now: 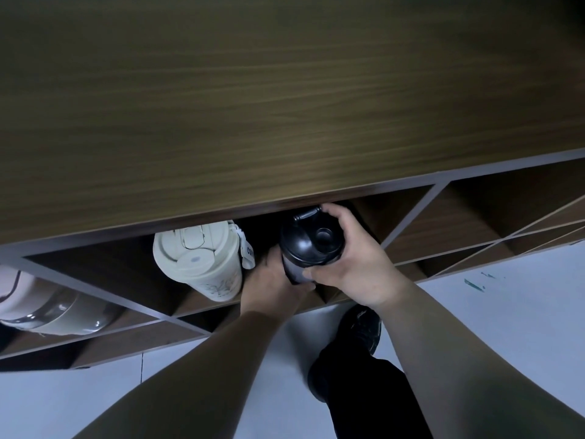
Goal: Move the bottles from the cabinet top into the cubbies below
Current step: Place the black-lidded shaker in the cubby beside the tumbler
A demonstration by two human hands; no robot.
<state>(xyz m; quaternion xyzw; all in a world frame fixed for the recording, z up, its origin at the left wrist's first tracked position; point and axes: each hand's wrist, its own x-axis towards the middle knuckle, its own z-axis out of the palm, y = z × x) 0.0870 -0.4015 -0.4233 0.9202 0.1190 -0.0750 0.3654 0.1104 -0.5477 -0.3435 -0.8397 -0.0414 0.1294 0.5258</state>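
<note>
Far left cubby (79, 274), by the cabinet's left end: pale bottle with grey band (53, 315) lying on its side, long axis roughly along the cubby floor, cap end cut off by the frame edge. Already stowed, by the look of it.

Next cubby right, under the cabinet top's (285, 106) front edge: cream tumbler (196, 258) tilted, lid facing up and outward, base deep in the V of the slanted dividers. Probably rests that way because the diagonal walls cradle it.

Same opening, just beside the tumbler: black shaker bottle (311, 240), lid up toward camera, long axis pointing down and back into the cubby. Left hand (272, 286) clasped low on the body, likely steering the base in. Right hand (351, 264) wrapped around lid and shoulder, fingers over the cap. Not yet let go, seating apparently unfinished.

Cubbies toward the right end: nothing visible inside.
</note>
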